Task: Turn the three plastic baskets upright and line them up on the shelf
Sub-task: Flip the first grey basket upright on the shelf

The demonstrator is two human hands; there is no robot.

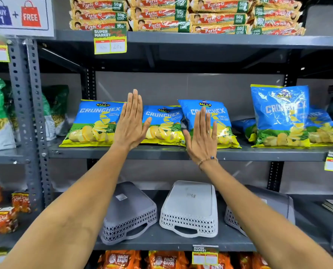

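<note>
Left hand [131,123]: flat, fingers straight, holding nothing, raised before the crisp packets [95,123]. Right hand [202,136]: likewise spread and unladen, just beside it.

Baskets, three, plastic, all upside down on the shelf [161,240] well below both hands: dark grey basket [128,208] under the left forearm, white basket [190,206] between the forearms, third basket [274,206] partly hidden beneath the right forearm. Bases up, so none upright yet; task judged not begun.

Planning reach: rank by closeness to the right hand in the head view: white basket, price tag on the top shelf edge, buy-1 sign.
From the right hand:
1. White basket, below on the lower shelf.
2. Price tag, up left on the top shelf edge.
3. Buy-1 sign, far upper left corner.
</note>
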